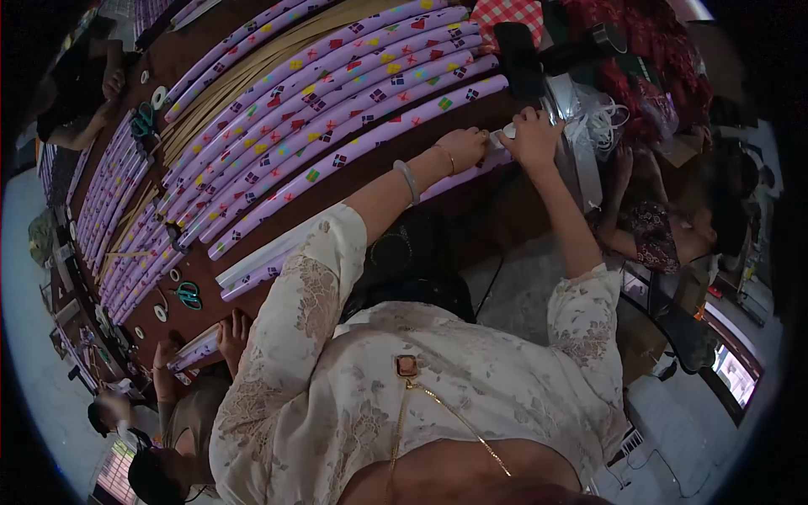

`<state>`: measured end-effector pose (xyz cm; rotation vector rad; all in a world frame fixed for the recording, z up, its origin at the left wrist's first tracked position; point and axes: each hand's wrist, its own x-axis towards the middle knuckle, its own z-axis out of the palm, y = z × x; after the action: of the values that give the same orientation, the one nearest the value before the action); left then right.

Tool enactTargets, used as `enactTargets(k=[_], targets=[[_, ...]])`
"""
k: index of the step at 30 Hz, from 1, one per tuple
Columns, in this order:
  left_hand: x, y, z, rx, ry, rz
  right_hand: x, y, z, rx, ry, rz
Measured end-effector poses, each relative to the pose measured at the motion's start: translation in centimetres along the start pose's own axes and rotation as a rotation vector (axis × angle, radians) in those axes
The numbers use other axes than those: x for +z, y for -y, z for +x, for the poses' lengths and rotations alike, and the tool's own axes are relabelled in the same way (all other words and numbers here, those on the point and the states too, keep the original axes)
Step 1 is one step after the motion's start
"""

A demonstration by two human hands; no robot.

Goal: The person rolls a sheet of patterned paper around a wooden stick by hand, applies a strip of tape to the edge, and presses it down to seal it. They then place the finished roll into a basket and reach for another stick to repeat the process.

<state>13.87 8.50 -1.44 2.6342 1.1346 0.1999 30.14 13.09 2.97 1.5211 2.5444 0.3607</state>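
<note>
A purple patterned roll (459,179) lies along the near edge of the table, running under my left forearm. At its right end my left hand (465,150) is closed, fingertips pinched together; what they grip is too small to tell. Just to the right, my right hand (535,139) has its fingers bent and its thumb against a small white piece (507,132) at the roll's end. The two hands are close but apart. A bracelet circles my left wrist.
Many purple rolls (362,139) cover the brown table (202,273). Teal scissors (188,295) and tape rings (160,312) lie left. A black device (520,63), white ties (602,118) and red bundles (665,42) are at right. Co-workers' hands (231,337) show at lower left, others right and upper left.
</note>
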Motion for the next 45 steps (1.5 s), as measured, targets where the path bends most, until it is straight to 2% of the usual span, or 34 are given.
enactTargets(k=[5, 10, 13, 15, 17, 20, 21, 23, 24, 26, 35, 38, 45], targets=[[0.1, 0.3, -0.1, 0.008, 0.075, -0.037, -1.0, -1.4, 0.2, -0.062, 0.066, 0.110], [0.5, 0.3, -0.2, -0.001, -0.005, -0.072, -1.2, -2.9, 0.4, -0.160, 0.093, 0.141], [0.1, 0.0, -0.1, -0.023, 0.085, -0.018, -0.4, -2.6, 0.4, -0.146, 0.060, 0.138], [-0.4, 0.0, -0.2, -0.021, 0.077, -0.031, 0.4, -2.1, 0.4, -0.145, -0.137, 0.082], [-0.8, -0.3, -0.2, -0.018, 0.070, -0.046, 0.6, -1.7, -0.1, -0.110, -0.174, 0.106], [-0.1, -0.9, 0.9, -0.306, -0.044, -0.311, 1.2, -1.7, -0.6, -0.062, -0.241, 0.141], [0.7, -1.2, 1.6, -0.305, -0.046, -0.311, 1.5, -1.7, -0.9, -0.052, -0.271, 0.152], [1.7, -1.6, 3.1, -0.521, -0.257, -0.317, 1.9, -1.7, -1.1, -0.060, -0.323, 0.179], [1.6, -1.8, 3.5, -0.521, -0.260, -0.319, 1.9, -1.8, -1.2, -0.068, -0.376, 0.209], [1.2, -2.2, 4.4, -0.686, -0.348, -0.376, 2.1, -1.7, -1.4, -0.062, -0.385, 0.215], [1.4, -1.8, 5.2, -0.663, -0.260, -0.292, 2.3, -2.0, -2.0, -0.035, -0.371, 0.253], [1.4, -2.0, 5.3, -0.659, -0.269, -0.264, 2.2, -2.0, -2.0, -0.015, -0.310, 0.271], [1.3, -1.9, 5.2, -0.652, -0.228, -0.275, 2.5, -2.0, -1.9, -0.142, -0.333, 0.332]])
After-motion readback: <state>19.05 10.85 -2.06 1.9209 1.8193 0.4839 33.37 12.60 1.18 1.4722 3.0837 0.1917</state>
